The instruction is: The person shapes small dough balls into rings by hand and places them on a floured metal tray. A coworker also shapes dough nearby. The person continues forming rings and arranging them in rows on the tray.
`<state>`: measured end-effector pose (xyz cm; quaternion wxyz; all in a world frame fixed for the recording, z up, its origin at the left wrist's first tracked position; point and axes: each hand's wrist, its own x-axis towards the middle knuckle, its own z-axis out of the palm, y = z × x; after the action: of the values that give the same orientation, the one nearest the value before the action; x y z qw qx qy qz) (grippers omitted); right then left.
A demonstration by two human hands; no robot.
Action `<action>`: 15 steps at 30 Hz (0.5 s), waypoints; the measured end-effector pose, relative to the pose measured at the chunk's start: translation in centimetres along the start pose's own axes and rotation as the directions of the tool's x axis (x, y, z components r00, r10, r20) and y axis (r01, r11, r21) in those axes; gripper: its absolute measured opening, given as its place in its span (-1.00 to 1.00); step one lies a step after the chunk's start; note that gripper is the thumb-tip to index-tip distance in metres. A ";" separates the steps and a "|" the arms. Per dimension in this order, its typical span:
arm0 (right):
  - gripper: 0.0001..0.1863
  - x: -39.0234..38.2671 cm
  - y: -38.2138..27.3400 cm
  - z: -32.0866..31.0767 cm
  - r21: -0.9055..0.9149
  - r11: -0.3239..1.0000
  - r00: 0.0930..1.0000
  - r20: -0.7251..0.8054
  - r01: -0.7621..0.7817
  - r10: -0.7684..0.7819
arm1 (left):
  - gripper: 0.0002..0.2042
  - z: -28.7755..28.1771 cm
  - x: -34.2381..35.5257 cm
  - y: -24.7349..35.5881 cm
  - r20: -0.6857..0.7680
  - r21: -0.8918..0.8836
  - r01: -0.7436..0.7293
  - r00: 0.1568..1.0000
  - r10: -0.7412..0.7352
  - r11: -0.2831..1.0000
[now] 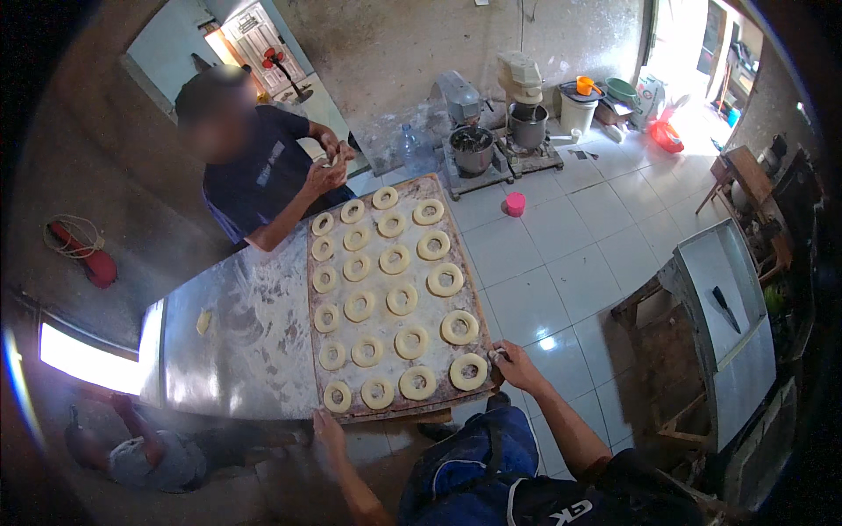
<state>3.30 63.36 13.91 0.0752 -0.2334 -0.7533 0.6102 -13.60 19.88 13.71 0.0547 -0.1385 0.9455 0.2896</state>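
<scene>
A floured wooden board [443, 302] bears rows of pale ring-shaped doughs, among them a dough ring [402, 300] near its middle. It lies partly over the floury metal table [237, 351]. At the board's near right corner my right hand [519, 368] is closed on the edge; part of its fingers is hidden. My left hand [330, 437] holds the near left corner, fingertips against the edge and the rest below it. Across the table, a co-worker's hands [329, 167] are raised together around a small pale piece, probably dough.
A small dough piece [203, 322] lies on the table's left. Two mixers with metal bowls, one bowl [528, 130] on the right, stand by the far wall. A pink container [515, 204] sits on the tiled floor. A knife [725, 309] rests in a metal tray [702, 254]. Another person [158, 460] is at lower left.
</scene>
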 end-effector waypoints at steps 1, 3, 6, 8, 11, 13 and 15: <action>-0.77 0.1 -0.1 0.0 -0.005 1.000 1.000 0.002 0.017 -0.017 | -0.39 0.2 0.4 -0.5 0.018 -0.028 -0.014 1.000 0.014 1.000; -0.77 -0.1 -0.4 -0.4 0.055 0.996 0.995 0.070 -0.073 0.069 | -0.38 0.1 1.3 -1.5 0.050 -0.068 0.045 0.998 -0.042 0.997; -0.77 0.0 -0.8 -0.5 0.122 0.982 0.986 0.104 -0.144 0.132 | -0.38 0.7 1.4 -2.4 0.000 0.092 0.014 1.000 -0.014 0.996; -0.78 0.3 -0.7 -0.4 0.061 0.992 0.991 0.074 -0.114 0.109 | -0.39 0.7 1.2 -2.6 -0.013 0.098 -0.081 0.996 0.083 0.992; -0.78 0.4 -0.5 -0.4 0.013 0.997 0.996 0.052 -0.077 0.076 | -0.40 0.2 0.5 -1.5 -0.011 -0.005 -0.016 1.000 0.016 1.000; -0.78 0.6 -0.6 -0.2 0.025 0.996 0.996 0.031 -0.081 0.080 | -0.40 -1.1 0.3 -0.3 0.029 -0.043 0.034 0.999 -0.033 0.998; -0.78 0.6 -0.8 0.2 0.078 0.990 0.993 0.007 -0.116 0.116 | -0.41 -2.5 0.8 0.8 0.085 -0.018 0.056 0.995 -0.054 0.998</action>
<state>2.49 63.32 14.50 0.0480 -0.2731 -0.7139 0.6430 -14.64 18.94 16.04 0.1014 -0.1528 0.9351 0.3032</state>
